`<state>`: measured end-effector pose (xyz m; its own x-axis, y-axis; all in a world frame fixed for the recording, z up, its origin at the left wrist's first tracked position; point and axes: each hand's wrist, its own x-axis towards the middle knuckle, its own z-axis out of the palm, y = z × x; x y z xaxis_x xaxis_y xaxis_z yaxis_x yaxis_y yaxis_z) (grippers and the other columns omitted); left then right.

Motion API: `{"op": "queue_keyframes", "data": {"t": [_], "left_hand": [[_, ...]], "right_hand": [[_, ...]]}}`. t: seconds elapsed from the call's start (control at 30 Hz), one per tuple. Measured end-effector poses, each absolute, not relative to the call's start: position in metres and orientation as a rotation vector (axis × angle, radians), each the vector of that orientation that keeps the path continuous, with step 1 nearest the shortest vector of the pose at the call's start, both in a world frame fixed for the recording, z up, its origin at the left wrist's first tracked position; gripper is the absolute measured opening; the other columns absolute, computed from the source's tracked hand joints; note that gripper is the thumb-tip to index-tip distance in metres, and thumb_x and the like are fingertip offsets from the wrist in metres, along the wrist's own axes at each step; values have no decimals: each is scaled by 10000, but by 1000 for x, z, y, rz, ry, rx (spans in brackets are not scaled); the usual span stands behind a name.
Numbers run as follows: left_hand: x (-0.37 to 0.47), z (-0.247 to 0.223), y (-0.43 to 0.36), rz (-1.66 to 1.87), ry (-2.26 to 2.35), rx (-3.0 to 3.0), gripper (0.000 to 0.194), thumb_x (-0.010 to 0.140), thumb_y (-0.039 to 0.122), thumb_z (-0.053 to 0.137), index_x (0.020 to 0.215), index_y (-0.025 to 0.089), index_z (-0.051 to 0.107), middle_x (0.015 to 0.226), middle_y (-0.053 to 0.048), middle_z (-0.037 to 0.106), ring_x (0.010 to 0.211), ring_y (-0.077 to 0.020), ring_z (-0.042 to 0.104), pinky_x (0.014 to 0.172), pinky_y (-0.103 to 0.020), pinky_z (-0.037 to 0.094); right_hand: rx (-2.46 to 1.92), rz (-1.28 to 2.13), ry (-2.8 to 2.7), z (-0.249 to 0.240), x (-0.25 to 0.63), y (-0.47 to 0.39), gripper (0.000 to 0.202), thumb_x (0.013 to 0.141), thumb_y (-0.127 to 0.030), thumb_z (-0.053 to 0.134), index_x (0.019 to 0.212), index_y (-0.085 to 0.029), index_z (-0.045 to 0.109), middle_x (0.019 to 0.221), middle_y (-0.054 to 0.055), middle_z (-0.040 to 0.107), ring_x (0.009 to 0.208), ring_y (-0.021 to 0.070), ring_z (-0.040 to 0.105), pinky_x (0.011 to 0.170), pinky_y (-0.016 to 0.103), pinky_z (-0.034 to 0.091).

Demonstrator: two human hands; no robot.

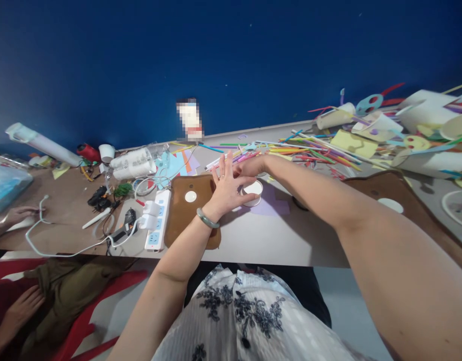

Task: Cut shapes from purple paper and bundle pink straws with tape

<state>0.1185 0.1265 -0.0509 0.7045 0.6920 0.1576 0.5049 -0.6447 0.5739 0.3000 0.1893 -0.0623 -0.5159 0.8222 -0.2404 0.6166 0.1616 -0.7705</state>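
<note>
My left hand (229, 188), with a bracelet at its wrist, has its fingers spread; thumb and a finger reach round the near side of a white paper cup (253, 192). The cup is on or over purple paper (272, 201) at the middle of the table, seen from above. My right hand (249, 165) bends in behind the cup, close to my left fingers. Its fingertips are hidden, so what they touch does not show. Colored sticks (313, 150) lie behind and to the right of my hands.
Brown mats (193, 228) flank the hands. On the left are a power strip (160, 225), a glue gun (127, 223), cables and stacked cups (135, 163). Paper cup crafts (379, 125) crowd the right. Another person's hand (22, 215) is at the far left.
</note>
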Motion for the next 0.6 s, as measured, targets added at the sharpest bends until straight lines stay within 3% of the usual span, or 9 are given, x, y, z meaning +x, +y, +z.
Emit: {"op": "queue_keyframes", "data": {"t": [0.2,0.37,0.47,0.6], "left_hand": [[117,-48,124,498,913,2415,430,777,559,746,1134,319,746,1709,10,0,1541,-425,-156,1168,-719,-69],[115,-52,125,543,891,2378,463,751,591,755,1122,315,752,1704,-3,63,1547,-426,-123,1175,-720,-64],[112,-55,131,719,941,2271,471,774,570,745,1142,277,745,1677,-58,189,1557,-412,32,1212,-684,12],[106,-55,141,1023,991,2147,285,905,435,628,1054,230,758,1552,-95,429,1509,-301,284,1250,-538,194]], "right_hand": [[-1383,1568,-1962,-49,315,178,201,701,-341,764,802,-189,681,641,-15,628,591,139,540,555,269,410],[-1286,1245,-1277,-37,333,143,346,795,-455,686,1017,-209,586,663,-17,655,493,123,486,506,279,396],[-1288,1008,-1214,-38,333,106,304,820,-462,680,954,-232,533,797,23,702,635,160,599,644,325,497],[-1388,802,-1555,-49,320,63,429,717,-465,799,953,-239,521,1187,111,691,1047,284,644,869,430,504]]}}
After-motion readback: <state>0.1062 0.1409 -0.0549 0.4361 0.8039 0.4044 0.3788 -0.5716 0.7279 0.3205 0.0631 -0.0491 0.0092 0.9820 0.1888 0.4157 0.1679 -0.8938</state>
